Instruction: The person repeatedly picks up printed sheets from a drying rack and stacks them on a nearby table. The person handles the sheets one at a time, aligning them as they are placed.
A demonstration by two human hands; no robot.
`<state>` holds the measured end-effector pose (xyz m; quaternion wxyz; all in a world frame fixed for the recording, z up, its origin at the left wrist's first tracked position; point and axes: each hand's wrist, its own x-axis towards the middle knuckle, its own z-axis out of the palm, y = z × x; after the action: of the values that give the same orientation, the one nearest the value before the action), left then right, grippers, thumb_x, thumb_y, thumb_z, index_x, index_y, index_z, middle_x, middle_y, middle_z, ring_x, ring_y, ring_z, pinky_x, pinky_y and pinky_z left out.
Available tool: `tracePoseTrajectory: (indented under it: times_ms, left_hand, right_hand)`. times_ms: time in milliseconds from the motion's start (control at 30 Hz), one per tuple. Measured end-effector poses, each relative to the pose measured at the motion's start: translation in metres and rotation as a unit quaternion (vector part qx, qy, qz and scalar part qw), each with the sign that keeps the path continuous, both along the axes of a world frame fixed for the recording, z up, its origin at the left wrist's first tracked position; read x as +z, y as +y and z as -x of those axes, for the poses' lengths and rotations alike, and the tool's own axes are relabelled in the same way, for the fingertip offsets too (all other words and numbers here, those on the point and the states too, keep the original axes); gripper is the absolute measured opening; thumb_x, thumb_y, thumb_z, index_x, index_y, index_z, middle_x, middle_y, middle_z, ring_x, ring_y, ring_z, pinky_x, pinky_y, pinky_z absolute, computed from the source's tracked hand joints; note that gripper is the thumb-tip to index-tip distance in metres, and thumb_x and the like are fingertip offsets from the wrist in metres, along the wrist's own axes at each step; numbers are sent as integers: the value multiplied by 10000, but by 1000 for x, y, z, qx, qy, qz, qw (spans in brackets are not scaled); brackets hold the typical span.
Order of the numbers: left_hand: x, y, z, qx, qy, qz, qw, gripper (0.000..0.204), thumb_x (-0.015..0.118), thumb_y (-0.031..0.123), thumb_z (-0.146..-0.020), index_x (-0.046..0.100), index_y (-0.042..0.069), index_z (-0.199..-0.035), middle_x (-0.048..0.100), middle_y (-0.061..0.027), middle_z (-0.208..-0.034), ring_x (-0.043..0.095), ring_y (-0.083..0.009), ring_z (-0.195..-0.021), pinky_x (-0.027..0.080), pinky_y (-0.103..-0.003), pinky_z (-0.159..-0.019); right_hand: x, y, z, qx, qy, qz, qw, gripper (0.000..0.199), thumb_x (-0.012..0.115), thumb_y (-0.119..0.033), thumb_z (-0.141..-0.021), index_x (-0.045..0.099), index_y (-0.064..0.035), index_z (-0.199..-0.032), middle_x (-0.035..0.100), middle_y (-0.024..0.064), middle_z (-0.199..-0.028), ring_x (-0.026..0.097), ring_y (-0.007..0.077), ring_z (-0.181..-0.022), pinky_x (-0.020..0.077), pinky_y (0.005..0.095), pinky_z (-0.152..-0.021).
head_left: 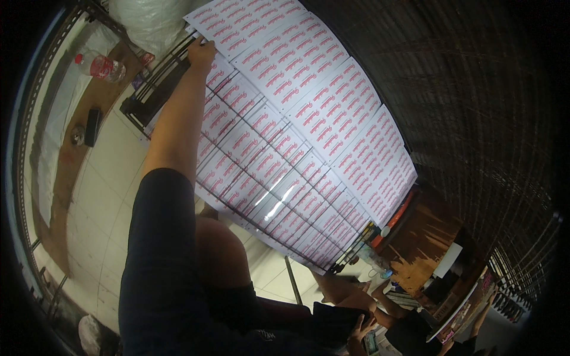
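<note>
Left hand: the left hand [201,52], arm stretched far out, fingers curled on the top edge of a white printed sheet with rows of red marks [222,74]
Sheets: lying on a black wire rack [155,80]
Bottle: clear plastic bottle with red label [100,66] on the brown wooden ledge [77,148], contents unclear
Right hand: out of view

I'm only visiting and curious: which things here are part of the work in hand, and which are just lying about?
In use: left hand on the printed sheets, spread over a metal frame.

Lying about: plastic bottle, dark flat object, white bag.
</note>
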<state>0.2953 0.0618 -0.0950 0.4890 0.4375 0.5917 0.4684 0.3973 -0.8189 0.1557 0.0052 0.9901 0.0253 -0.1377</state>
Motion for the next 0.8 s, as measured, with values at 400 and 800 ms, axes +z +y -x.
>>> tracePoseTrajectory:
  times_ms: [400, 800]
  left_hand:
    - [32, -88, 25, -52, 275, -153, 948, 385, 588, 242, -787, 569, 10, -1093, 610, -199, -1027, 590, -344, -921, 471, -402, -800]
    - [224, -286, 57, -482, -16, -34, 875, 427, 599, 112, -843, 483, 25, -1244, 576, -57, -967, 553, -145, -883, 431, -261, -793]
  right_hand:
    - [9, 5, 3, 28, -1, -59, 998, 521, 430, -460, -898, 422, -55, -1225, 339, 209, -1183, 361, 368, -1087, 263, 466, -963]
    - [-12, -28, 28, 35, -120, -217, 968, 479, 530, -329, -885, 443, 2, -1221, 375, 243, -1209, 358, 397, -1145, 272, 449, -998]
